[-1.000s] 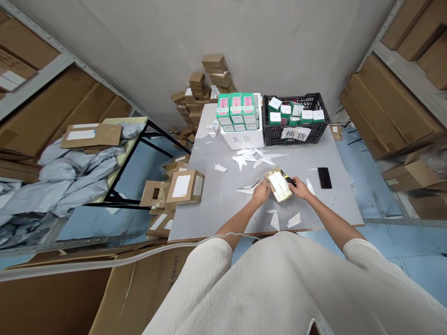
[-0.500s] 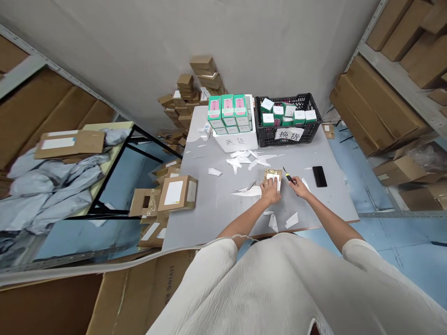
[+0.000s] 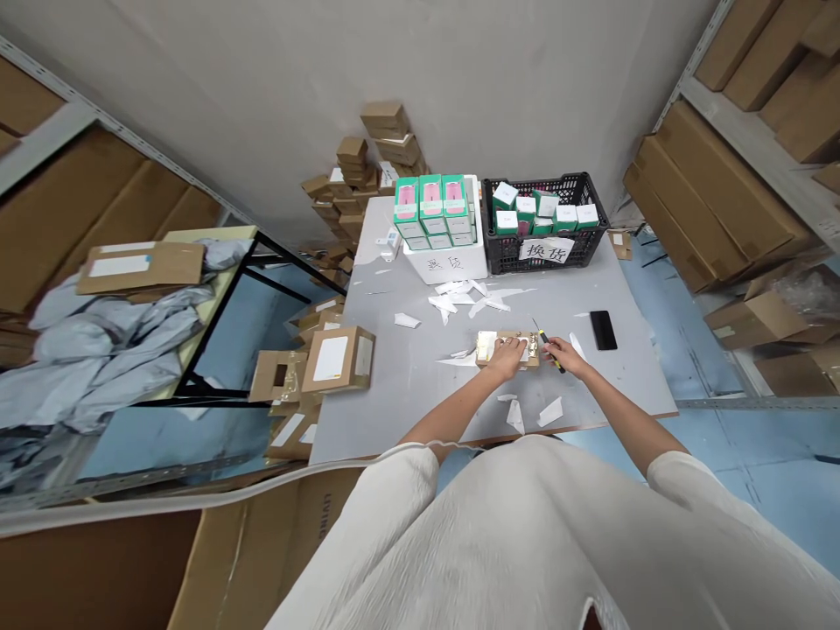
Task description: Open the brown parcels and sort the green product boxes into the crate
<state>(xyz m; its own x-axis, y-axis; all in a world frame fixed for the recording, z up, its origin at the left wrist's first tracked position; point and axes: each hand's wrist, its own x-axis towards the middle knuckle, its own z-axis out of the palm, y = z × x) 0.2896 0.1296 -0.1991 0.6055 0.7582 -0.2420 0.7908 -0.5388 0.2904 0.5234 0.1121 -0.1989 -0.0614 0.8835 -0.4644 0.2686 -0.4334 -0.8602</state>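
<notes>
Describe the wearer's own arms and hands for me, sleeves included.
Both the left hand and the right hand are ungloved, and the forearms are bare. The short sleeves are plain off-white, loose and softly creased. Any rings are too small to make out.

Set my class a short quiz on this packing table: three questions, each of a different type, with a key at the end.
1. What does the right hand hold?
A) a roll of tape
B) a utility knife
C) a pair of scissors

2. True or false: the left hand lies on top of a small cardboard box.

3. Fill in the blank: the black smartphone lies on the gray table, to the ______ of the right hand.

Key: 1. B; 2. True; 3. right
</notes>
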